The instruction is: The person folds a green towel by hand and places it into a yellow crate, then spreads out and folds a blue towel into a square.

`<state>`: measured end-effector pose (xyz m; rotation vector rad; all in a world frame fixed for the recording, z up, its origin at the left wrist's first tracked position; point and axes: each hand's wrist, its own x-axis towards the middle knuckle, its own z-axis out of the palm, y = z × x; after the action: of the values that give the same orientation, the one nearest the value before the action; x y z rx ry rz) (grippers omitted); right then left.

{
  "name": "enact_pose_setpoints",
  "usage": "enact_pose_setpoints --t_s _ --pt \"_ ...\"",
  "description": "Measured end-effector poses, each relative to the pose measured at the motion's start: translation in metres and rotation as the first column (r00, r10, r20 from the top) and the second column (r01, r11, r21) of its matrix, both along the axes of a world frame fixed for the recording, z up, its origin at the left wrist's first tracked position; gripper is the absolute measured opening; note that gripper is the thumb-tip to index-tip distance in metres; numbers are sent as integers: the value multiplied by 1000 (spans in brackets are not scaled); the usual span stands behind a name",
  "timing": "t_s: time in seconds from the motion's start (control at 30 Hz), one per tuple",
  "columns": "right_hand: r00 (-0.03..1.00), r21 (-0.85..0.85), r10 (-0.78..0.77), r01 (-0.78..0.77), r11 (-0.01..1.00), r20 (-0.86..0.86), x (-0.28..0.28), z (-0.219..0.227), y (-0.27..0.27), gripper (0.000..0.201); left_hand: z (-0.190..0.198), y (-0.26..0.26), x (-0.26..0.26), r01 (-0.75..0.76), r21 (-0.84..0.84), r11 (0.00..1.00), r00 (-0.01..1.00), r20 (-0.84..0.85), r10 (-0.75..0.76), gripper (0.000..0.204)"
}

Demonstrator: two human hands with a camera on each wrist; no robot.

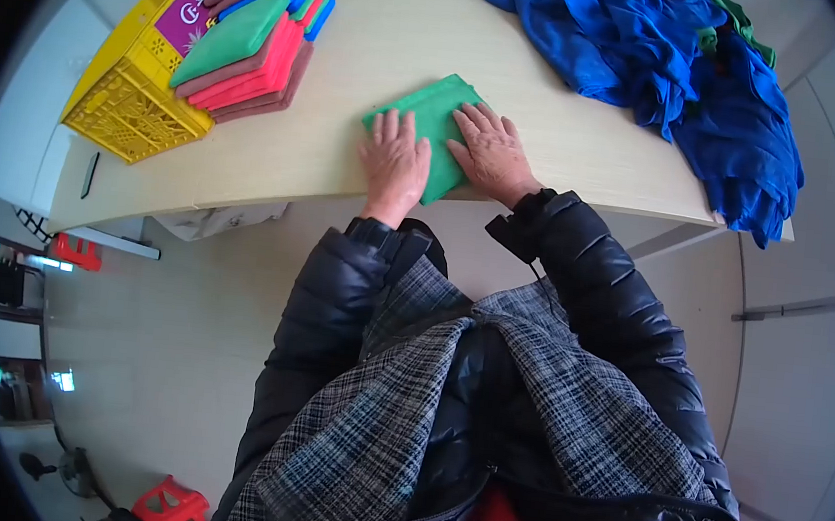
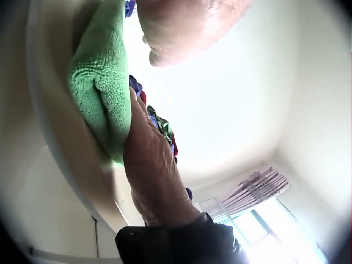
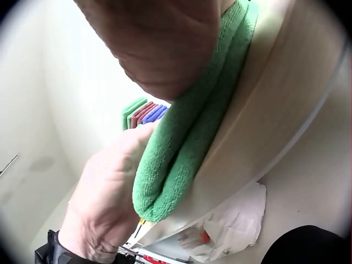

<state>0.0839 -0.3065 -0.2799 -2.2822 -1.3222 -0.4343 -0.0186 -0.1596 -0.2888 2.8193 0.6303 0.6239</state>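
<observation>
A folded green cloth lies at the table's front edge in the head view. My left hand rests flat on its left part, fingers extended. On its right side rests my right hand, fingers also straight. In the left wrist view the thick folded edge of the green cloth shows, with the right hand against it and part of the left hand above. The right wrist view shows the cloth's folded layers, the left hand beside them and the right hand on top.
A yellow basket stands at the table's left, beside a stack of folded cloths in green, brown, red and blue. Loose blue cloths are heaped at the right and hang over the edge. Red stools stand on the floor.
</observation>
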Motion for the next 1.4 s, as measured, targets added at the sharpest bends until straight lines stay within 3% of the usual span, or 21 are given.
enact_pose_setpoints --t_s 0.1,0.2,0.47,0.63,0.7,0.73,0.8,0.9,1.07,1.23,1.33,1.4 --pt "999 -49 -26 28 998 33 8 -15 2 53 0 -3 -16 66 11 998 996 61 -67 55" --pt "998 -69 -25 28 997 56 10 -19 3 55 -11 -13 -32 311 92 946 949 27 -315 57" --pt "996 -107 -81 76 991 -47 12 -11 -11 53 -6 -2 -49 393 35 919 919 17 -393 61" --pt "972 -237 -204 226 945 114 0 8 -8 52 0 -16 -70 393 65 917 919 15 -394 62" --pt "997 -188 -3 17 982 72 -21 16 6 52 -10 -18 -71 366 66 928 928 50 -370 63" --pt "997 -187 -12 25 982 72 -35 15 14 52 -15 -20 -71 357 65 932 930 65 -361 64" --pt "972 41 201 -197 979 -123 -49 3 26 52 -16 -27 -71 350 67 934 931 85 -355 64" --pt "983 9 168 -168 986 -68 -39 -10 26 53 -14 -27 -68 313 67 947 940 123 -319 64" --pt "997 -83 74 -71 994 30 2 -13 8 56 -12 -28 -70 297 125 947 953 25 -302 61" --pt "998 -139 -63 62 988 -2 27 -6 -3 57 -9 -28 -73 303 92 948 949 57 -309 56" --pt "970 -380 -240 208 901 -39 40 12 -11 57 -1 -14 -74 328 47 943 943 44 -330 54" --pt "982 -333 -172 190 924 82 38 16 -2 58 4 -3 -71 375 -23 927 926 -29 -375 52"
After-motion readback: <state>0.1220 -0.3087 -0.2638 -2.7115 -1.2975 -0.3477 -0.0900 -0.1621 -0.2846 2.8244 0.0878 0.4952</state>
